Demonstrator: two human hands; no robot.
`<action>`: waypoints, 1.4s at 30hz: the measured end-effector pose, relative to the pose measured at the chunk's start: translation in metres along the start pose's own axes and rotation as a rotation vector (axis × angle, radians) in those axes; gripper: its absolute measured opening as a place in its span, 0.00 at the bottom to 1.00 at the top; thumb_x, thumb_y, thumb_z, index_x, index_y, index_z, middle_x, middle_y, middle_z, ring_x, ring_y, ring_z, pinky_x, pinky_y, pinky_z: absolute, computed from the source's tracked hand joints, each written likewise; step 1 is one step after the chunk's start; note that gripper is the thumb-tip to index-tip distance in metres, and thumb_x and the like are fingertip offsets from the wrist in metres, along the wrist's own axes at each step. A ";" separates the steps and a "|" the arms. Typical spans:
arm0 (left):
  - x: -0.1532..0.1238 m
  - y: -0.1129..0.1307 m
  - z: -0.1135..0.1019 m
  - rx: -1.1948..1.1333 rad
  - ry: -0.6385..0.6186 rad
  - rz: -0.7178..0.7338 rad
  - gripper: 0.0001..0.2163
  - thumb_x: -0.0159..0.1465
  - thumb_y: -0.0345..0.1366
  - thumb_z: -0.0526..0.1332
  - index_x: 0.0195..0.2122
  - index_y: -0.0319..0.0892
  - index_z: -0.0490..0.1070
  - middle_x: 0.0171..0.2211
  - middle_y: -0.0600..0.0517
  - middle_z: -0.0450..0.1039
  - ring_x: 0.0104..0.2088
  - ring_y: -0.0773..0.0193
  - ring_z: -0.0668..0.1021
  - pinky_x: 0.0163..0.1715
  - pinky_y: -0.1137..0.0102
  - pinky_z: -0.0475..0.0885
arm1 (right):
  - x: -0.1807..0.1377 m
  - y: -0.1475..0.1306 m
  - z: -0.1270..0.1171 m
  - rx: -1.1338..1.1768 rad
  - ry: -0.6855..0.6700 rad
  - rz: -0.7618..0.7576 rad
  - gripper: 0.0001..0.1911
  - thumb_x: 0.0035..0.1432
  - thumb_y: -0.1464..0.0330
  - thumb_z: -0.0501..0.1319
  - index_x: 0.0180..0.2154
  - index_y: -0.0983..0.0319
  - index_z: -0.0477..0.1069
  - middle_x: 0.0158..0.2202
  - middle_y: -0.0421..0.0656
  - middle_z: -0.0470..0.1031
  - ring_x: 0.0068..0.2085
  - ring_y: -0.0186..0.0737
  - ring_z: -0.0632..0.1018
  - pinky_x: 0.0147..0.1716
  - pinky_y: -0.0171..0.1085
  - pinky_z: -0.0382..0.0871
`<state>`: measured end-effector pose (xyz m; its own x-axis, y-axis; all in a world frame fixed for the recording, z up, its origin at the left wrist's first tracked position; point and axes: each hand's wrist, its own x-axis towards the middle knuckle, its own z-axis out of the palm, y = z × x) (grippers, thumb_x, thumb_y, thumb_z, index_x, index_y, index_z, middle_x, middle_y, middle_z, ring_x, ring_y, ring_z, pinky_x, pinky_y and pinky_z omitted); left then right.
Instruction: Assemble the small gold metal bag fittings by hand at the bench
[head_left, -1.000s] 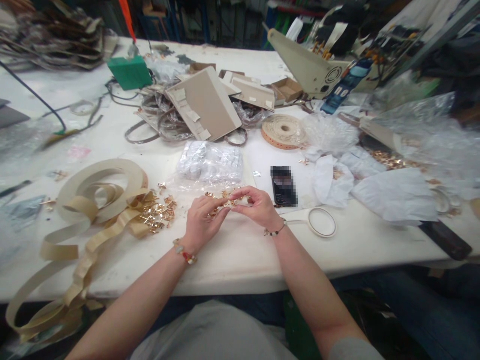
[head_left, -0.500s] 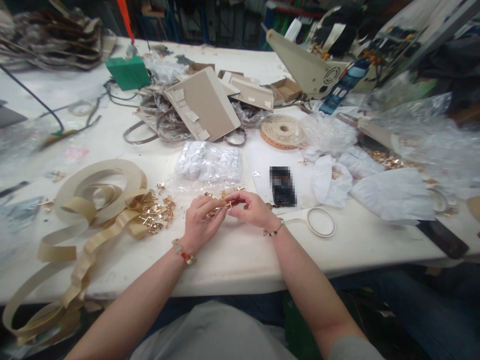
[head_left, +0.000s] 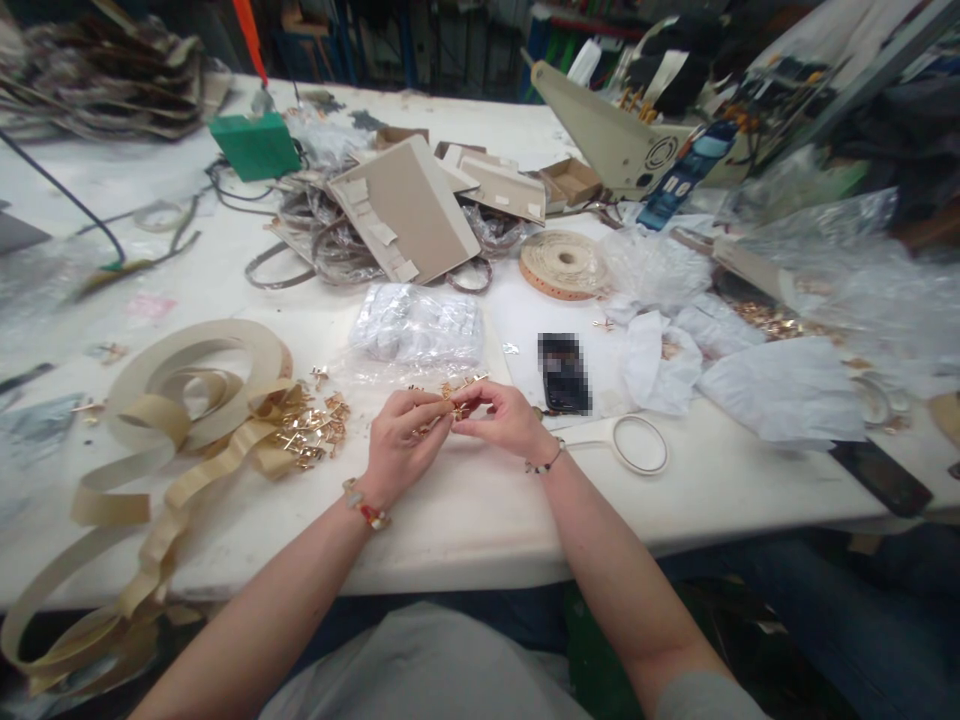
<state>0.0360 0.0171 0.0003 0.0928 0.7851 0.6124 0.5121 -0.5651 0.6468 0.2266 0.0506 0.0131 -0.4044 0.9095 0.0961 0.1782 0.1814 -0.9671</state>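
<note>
Both hands are together over the near middle of the white tabletop [head_left: 480, 510], a short way in from its front edge. The left hand [head_left: 405, 445] and the right hand [head_left: 501, 418] meet at the fingertips and are pinched on a small gold fitting [head_left: 455, 405], held just above the surface. The left fingers seem to keep a few more gold pieces tucked in, but they are too small to tell apart. Compared with a second ago, little has changed. The right hand's fingers, then looser and more spread, have closed into a tighter pinch, and the pair of hands has drawn slightly towards the person. The fitting has not left the fingers and nothing has been set down, so the handling of this one piece appears to be in mid-course rather than finished. Just left of the hands lies a heap of gold fittings [head_left: 319, 425], touching loose coils of beige strap [head_left: 191, 385] that trail off the front left edge. Behind the hands is a clear plastic bag of wrapped pieces [head_left: 420, 325], and to their right lie a dark phone [head_left: 564, 373] and a white ring [head_left: 637, 443]. A roll of perforated tape [head_left: 564, 262] lies further back towards the middle.
</note>
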 end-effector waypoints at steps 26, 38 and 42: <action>-0.001 -0.004 0.000 0.003 0.013 0.039 0.03 0.63 0.34 0.67 0.36 0.48 0.81 0.35 0.50 0.79 0.37 0.62 0.79 0.36 0.65 0.77 | 0.000 0.003 0.001 0.006 -0.018 0.015 0.15 0.50 0.62 0.73 0.39 0.62 0.79 0.37 0.43 0.81 0.36 0.39 0.80 0.37 0.37 0.75; 0.000 0.000 0.000 0.091 -0.017 0.155 0.09 0.66 0.30 0.64 0.46 0.46 0.76 0.39 0.49 0.81 0.39 0.61 0.80 0.40 0.65 0.76 | 0.003 0.002 0.002 0.203 -0.019 0.114 0.17 0.51 0.57 0.72 0.35 0.63 0.76 0.32 0.43 0.80 0.31 0.36 0.80 0.34 0.37 0.75; 0.000 -0.004 0.001 0.093 -0.050 0.130 0.06 0.67 0.31 0.63 0.44 0.45 0.76 0.36 0.50 0.81 0.36 0.62 0.80 0.38 0.67 0.75 | 0.004 0.003 0.002 0.328 -0.084 0.184 0.18 0.53 0.56 0.71 0.36 0.63 0.75 0.30 0.43 0.81 0.31 0.36 0.81 0.34 0.37 0.77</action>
<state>0.0348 0.0191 -0.0026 0.2046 0.7195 0.6636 0.5698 -0.6388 0.5170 0.2238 0.0540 0.0102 -0.4668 0.8795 -0.0923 -0.0365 -0.1235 -0.9917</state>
